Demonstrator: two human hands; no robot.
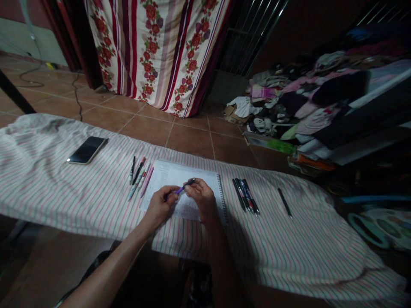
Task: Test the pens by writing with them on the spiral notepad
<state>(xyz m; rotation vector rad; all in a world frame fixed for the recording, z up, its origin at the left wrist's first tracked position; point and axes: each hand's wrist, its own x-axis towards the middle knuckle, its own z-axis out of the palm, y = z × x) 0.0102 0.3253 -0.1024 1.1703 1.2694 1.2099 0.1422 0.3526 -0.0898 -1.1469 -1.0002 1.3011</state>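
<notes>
Both my hands meet over a spiral notebook (175, 177) lying on a striped cloth-covered table (48, 179). My left hand (160, 206) and my right hand (201, 197) are closed on the two ends of a purple pen (183, 187) with a dark tip, held just above the page. Left of the notebook lie several pens (138, 176), pink, green and black ones. To its right a bunch of dark pens (245, 195) lies together, and a single black pen (284, 202) sits farther right.
A dark smartphone (86, 150) lies on the table at the left. Behind the table are brown floor tiles (141, 124), a floral striped curtain (157, 51), and a heap of clothes and shoes (308, 107) at the right. A cable (76, 96) trails on the floor.
</notes>
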